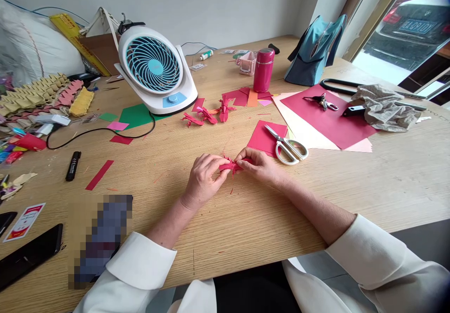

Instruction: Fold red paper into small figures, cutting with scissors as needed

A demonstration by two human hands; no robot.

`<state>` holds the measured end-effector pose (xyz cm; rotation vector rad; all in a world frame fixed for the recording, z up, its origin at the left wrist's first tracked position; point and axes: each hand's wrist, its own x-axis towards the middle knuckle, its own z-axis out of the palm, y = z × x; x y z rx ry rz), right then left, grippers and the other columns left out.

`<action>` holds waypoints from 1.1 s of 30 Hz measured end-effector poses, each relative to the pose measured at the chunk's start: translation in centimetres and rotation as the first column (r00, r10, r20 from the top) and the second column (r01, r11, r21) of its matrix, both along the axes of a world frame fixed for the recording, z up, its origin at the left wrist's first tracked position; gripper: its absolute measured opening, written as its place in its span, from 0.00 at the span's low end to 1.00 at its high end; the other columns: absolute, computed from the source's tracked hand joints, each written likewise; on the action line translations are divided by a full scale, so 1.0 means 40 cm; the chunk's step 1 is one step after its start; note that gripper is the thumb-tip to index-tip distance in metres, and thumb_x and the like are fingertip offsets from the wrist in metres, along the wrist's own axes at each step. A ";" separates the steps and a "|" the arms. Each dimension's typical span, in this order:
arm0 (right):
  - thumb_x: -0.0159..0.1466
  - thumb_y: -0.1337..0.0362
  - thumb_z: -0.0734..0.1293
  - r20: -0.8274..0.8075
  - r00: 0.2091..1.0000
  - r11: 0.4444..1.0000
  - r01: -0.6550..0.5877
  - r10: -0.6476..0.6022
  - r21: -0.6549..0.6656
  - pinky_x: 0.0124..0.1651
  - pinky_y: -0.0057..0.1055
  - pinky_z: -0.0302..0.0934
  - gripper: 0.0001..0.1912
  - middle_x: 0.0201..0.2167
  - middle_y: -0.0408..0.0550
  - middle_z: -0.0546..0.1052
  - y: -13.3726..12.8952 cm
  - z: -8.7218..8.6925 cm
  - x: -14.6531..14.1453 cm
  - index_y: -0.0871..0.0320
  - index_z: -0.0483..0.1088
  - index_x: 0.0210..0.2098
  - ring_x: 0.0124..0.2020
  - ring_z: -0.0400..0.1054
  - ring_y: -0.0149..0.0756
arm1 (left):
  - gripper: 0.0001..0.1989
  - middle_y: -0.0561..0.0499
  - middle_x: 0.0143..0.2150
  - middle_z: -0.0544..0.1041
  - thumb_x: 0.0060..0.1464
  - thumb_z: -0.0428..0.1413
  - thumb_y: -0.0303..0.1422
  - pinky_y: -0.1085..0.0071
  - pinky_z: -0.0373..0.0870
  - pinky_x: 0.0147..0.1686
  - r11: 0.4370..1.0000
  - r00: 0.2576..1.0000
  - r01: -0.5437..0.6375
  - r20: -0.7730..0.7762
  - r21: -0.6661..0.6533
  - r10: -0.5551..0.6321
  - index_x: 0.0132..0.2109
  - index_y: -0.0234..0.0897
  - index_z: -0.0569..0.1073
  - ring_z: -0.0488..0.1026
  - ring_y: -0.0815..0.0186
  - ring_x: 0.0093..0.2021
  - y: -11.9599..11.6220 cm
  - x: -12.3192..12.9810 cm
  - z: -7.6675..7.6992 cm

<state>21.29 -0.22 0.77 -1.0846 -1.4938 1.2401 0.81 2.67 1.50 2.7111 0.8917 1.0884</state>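
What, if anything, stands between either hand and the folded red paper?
Nothing visible: the left hand and right hand both pinch the folded red paper directly. The scissors lie apart, beyond the right hand.

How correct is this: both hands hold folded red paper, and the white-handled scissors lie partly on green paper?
The scissors lie partly on a red sheet, not green, as the head view shows. The left hand and right hand do hold folded red paper.

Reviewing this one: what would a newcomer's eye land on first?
Probably the white-and-turquoise electric fan, back left on the wooden table. Then the bright pink flask standing beyond the scissors, and, near the centre, red folded paper pinched by the left hand and right hand.
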 end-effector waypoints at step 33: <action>0.63 0.64 0.68 0.629 0.769 0.959 -0.077 -0.117 0.272 0.39 0.29 0.61 0.07 0.36 0.48 0.70 0.008 -0.007 0.040 0.57 0.77 0.40 0.34 0.67 0.33 | 0.13 0.46 0.50 0.79 0.62 0.55 0.35 0.59 0.65 0.54 0.994 1.000 -0.006 -0.014 -0.108 0.004 0.53 0.38 0.73 0.71 0.58 0.53 0.034 -0.010 -0.041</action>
